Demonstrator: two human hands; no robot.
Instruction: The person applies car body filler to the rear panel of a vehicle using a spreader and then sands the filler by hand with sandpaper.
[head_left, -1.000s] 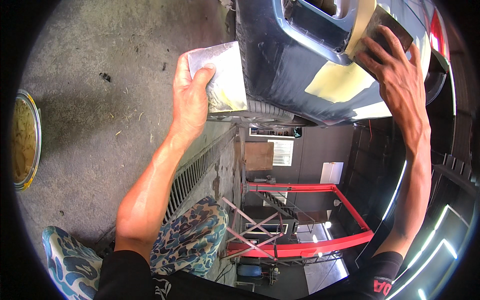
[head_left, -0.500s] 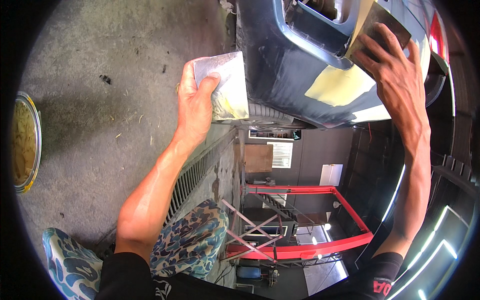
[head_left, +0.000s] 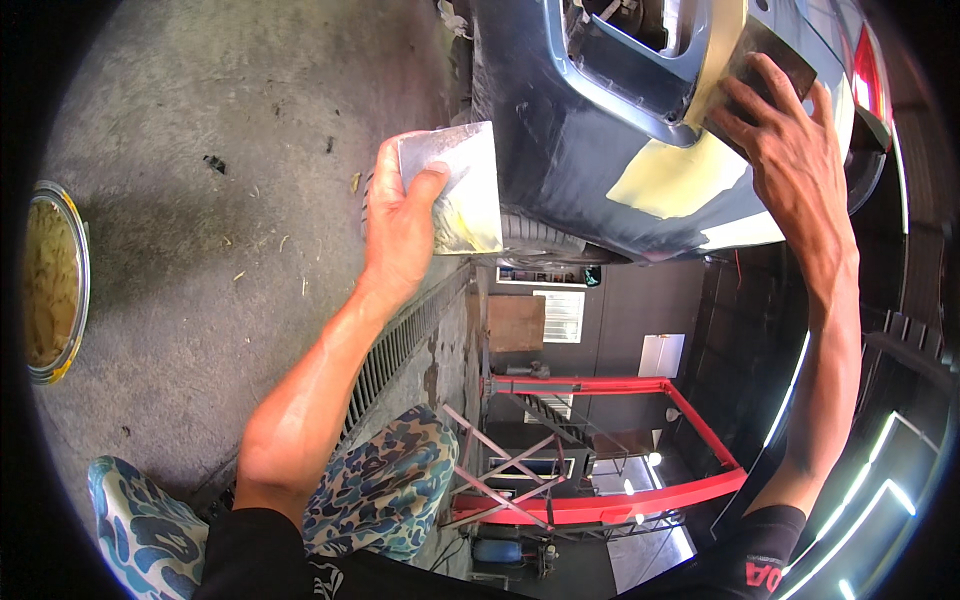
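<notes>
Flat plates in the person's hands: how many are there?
2: a silver plate in the left grip, and a dark plate in the right grip, against the car. Parts of both are covered; another could be hidden.

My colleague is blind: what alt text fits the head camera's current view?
The person's right hand holds a dark flat plate against blue-grey car bodywork bearing patches of pale-yellow filler, while the left hand grips a silvery plate smeared with yellow. An open round tin of yellowish paste sits on the concrete floor at left.
</notes>
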